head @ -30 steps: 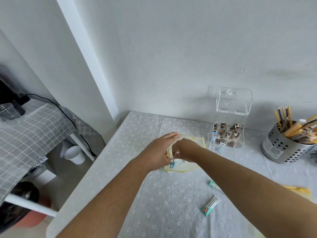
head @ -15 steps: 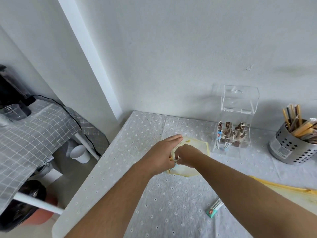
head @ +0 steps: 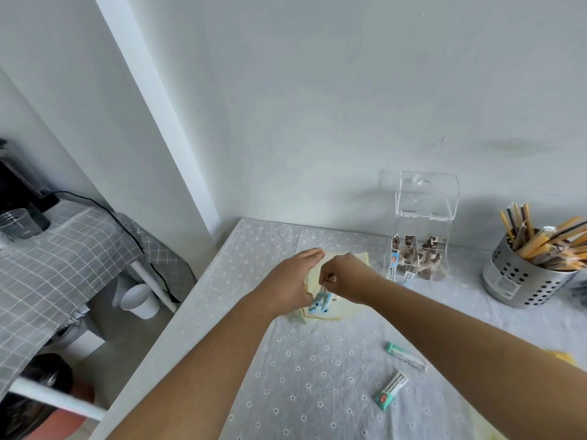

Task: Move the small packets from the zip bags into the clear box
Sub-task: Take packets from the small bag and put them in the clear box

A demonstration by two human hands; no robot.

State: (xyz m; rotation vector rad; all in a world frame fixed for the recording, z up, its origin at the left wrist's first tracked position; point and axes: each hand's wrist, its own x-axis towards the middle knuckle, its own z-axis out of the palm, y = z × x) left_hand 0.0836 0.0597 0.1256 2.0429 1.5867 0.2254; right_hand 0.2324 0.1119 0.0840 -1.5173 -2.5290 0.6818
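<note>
Pale-yellow translucent zip bag (head: 336, 308) lay pinned by the left hand (head: 293, 281), whose fingers were pressed together flat. Since 0.5 s earlier, blue-white small packets (head: 320, 301) had emerged at its mouth, the right hand (head: 347, 276) fingers pinching 1, so transfer to the clear acrylic box (head: 419, 249) looked imminent.

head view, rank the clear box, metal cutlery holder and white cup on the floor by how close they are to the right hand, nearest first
1. clear box: just right of the right hand, against the wall.
2. metal cutlery holder: far right of the table.
3. white cup: on the floor, left beyond the table edge and the left hand.
</note>
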